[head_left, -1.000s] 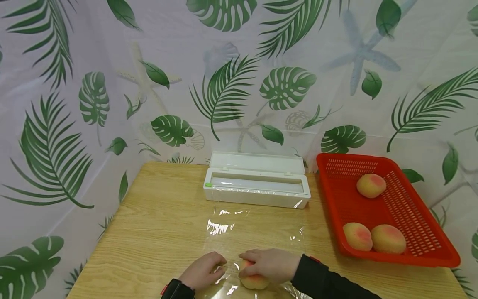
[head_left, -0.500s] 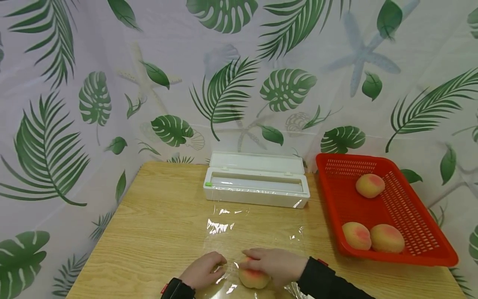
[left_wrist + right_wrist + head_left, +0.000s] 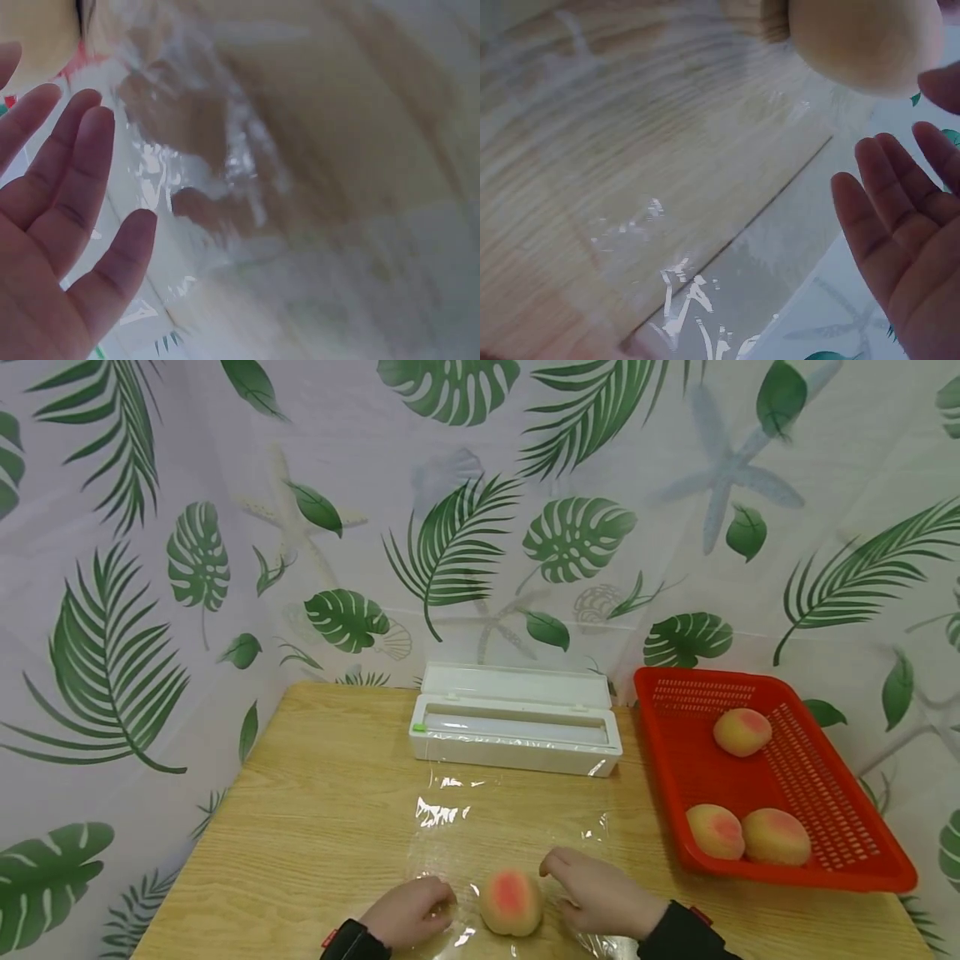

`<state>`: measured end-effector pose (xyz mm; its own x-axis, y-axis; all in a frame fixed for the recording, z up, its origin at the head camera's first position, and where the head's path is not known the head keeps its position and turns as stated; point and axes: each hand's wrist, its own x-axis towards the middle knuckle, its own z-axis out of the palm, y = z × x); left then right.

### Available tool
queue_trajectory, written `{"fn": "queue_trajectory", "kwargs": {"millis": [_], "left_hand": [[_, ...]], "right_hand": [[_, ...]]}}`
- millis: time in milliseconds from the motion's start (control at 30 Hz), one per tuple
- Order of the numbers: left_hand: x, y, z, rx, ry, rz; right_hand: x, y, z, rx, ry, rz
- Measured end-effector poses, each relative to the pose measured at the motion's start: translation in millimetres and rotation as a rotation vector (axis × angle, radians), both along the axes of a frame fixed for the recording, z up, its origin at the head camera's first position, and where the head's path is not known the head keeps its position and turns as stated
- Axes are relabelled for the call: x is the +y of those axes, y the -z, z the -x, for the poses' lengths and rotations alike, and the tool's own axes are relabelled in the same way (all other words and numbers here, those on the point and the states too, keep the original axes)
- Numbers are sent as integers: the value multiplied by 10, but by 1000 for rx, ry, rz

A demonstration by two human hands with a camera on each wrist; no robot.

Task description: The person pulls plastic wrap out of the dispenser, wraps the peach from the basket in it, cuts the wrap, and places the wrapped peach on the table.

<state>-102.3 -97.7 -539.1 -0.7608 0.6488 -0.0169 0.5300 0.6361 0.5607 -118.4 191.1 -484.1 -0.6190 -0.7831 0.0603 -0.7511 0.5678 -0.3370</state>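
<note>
A peach (image 3: pixel 511 902), yellow with a red blush, sits on a sheet of clear plastic wrap (image 3: pixel 437 815) near the front of the table. To its left is my left hand (image 3: pixel 411 912), palm down over the film; the left wrist view shows its fingers (image 3: pixel 94 150) loosely extended with nothing between them. Just right of the peach my right hand (image 3: pixel 600 893) hovers, apart from the fruit. Its fingers (image 3: pixel 877 180) are relaxed and hold nothing in the right wrist view. The film runs back to a white wrap dispenser (image 3: pixel 517 759) with its lid raised.
On the right stands a red plastic basket (image 3: pixel 780 878) with three peaches (image 3: pixel 742 732) in it. The wooden table (image 3: pixel 330 777) meets a leaf-patterned cloth backdrop (image 3: pixel 480 527) behind and at the left.
My right hand has let go of the peach and moved right, leaving the fruit uncovered on the film. The left hand has barely moved.
</note>
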Motion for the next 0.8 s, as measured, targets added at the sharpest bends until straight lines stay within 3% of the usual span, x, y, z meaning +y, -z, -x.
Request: {"fn": "queue_trajectory", "kwargs": {"millis": [167, 267, 433, 567, 700, 800], "left_hand": [[38, 35, -49, 58, 60, 9], [71, 73, -69, 45, 85, 34], [132, 115, -96, 24, 112, 100], [186, 94, -122, 86, 150, 165], [216, 95, -143, 147, 185, 211], [224, 109, -147, 198, 211, 246]], "right_hand": [[102, 52, -65, -47, 67, -50], [138, 138, -98, -113, 72, -97], [152, 291, -152, -307, 133, -168], [125, 347, -177, -457, 193, -232], [116, 400, -190, -434, 147, -276], [118, 448, -218, -316, 81, -276]]}}
